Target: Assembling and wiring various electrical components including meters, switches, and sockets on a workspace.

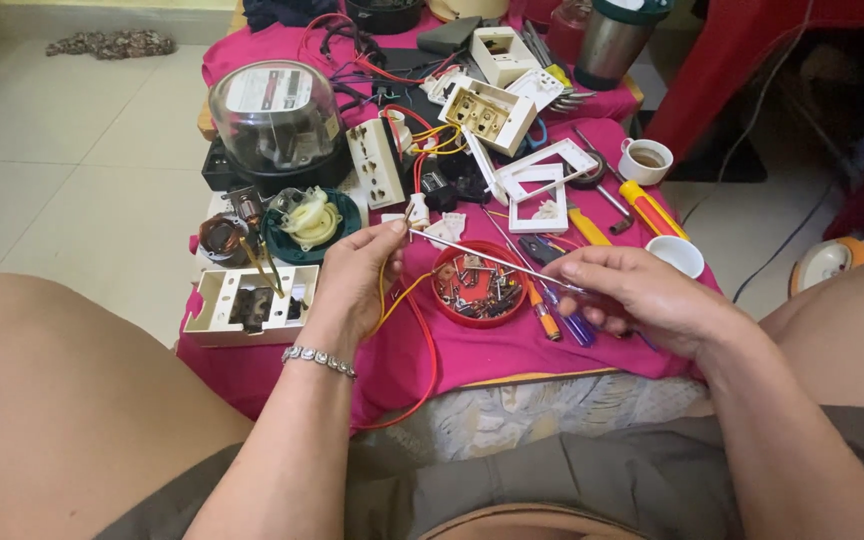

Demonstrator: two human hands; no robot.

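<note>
Left hand [357, 275], wrist bent up w/ a beaded silver bracelet [320, 359], pinches a small white connector piece [417, 212] btwn thumb & forefinger; fingers narrow, closed on it. A yellow wire [389, 296] runs down from that pinch across the palm side. Right hand [642, 298] comes in from the right, palm down, fingers curled tight round a screwdriver [492, 258]; its thin shiny metal shaft slants up-left, tip touching the connector piece. Handle hidden in the fist.

Both hands hover just above the tabletop's pink cloth [512, 350], over a round red dish [475, 284] full of small screws & metal bits. Just beside the right hand: orange & blue-handled screwdrivers [560, 318]. Left of the left hand: a cream plastic switch box [247, 298], open, and a green round part w/ pale yellow centre [309, 225]. Further back: a clear-domed meter [274, 115] on a black base, white socket plates [544, 185], a red wire [422, 370] looping off the cloth edge, a steel tumbler [612, 42]. Right side: small white cup [675, 254], well apart from the dish.
</note>
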